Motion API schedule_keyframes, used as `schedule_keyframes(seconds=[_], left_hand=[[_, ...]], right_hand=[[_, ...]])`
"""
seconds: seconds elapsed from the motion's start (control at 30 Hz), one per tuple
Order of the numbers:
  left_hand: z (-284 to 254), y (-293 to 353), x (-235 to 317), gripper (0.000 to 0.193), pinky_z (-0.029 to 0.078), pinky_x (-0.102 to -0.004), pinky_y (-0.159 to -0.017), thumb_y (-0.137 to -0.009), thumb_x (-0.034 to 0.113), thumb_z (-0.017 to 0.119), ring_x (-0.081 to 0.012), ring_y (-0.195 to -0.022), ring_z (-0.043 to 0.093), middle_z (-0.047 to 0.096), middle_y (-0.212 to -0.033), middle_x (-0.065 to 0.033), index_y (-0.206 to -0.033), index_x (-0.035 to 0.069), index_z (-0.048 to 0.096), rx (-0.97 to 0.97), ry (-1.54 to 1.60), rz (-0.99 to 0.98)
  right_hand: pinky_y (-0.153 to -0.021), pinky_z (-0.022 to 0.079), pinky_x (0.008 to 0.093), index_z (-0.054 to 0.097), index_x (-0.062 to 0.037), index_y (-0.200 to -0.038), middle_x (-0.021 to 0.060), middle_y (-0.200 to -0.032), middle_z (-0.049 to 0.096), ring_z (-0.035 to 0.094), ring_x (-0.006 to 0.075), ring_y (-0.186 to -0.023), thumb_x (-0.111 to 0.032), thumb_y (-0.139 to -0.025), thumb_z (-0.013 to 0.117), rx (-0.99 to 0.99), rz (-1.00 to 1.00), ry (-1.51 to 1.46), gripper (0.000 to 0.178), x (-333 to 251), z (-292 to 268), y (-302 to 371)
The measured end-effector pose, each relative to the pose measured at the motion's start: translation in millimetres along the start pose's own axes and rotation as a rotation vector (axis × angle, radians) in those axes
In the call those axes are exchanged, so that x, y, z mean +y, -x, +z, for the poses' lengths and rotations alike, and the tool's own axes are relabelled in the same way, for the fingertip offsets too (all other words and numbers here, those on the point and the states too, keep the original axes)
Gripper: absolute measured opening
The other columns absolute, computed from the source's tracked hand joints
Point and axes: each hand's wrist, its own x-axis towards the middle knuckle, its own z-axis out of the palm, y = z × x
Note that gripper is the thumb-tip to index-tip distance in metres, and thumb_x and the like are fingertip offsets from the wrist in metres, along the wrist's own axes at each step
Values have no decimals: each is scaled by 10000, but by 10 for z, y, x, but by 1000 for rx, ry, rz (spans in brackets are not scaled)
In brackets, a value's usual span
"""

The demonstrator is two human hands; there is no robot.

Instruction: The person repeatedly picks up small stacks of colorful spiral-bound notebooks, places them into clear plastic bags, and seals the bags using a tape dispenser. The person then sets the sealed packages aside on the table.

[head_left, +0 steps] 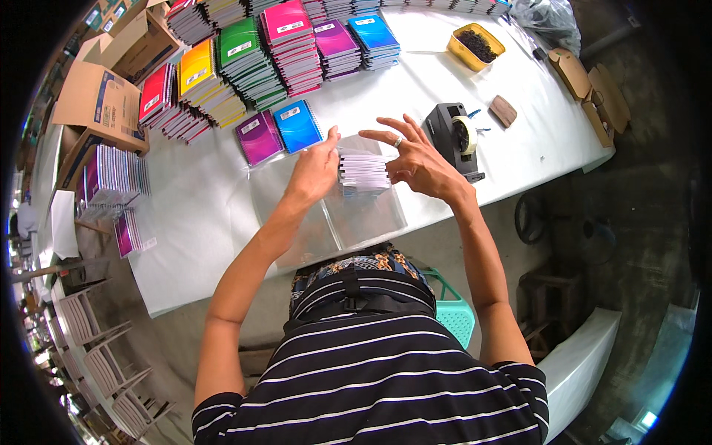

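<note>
a person in a black-and-white striped shirt (363, 363) works at a white-covered table (196, 230), seen from my distant post through the head camera. between the two hands i find a compact stack of notebooks (363, 170), its white page edges facing the wearer, standing over clear plastic film (363, 219) near the table's front edge. the left hand (315, 169) is upright against the stack's left end, fingers pointing away from the body; i cannot tell how far they curl around it. the right hand (424, 162), a ring on one finger, is spread wide, its upper fingers stretched out over the stack's right end while its lower part touches that end.

just beyond the left hand i see a purple notebook (259, 139) and a blue notebook (298, 126) lying side by side. behind them rise piles in several colors, among them a green pile (241, 52) and a pink pile (288, 26). just beside the right hand stands a black tape dispenser (443, 130) with a roll of tape (469, 137); past it i pick out a brown block (503, 111) and a yellow tub (465, 61) of small dark pieces.
</note>
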Motion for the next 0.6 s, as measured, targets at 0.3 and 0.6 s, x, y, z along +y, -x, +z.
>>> schedule_keyframes(seconds=[0.3, 0.6], left_hand=[[-236, 316, -311, 530, 274, -406, -1144, -944, 202, 629, -238, -1413, 328, 358, -1537, -77, -1429, 100, 442, 99, 660, 149], [158, 274, -773, 439, 213, -477, -1187, -724, 220, 806, -300, -1489, 96, 325, -1559, 7, -1133, 346, 709, 118, 3, 445]], right_hand=[[-1102, 354, 469, 691, -108, -1009, 94, -1373, 511, 378, 298, -1347, -195, -701, 814, 264, 216, -392, 344, 88, 17, 63], [-1030, 402, 408, 627, -15, -798, 60, -1280, 589, 536, 260, -1180, -48, -778, 726, 340, 202, -198, 107, 58, 156, -417]])
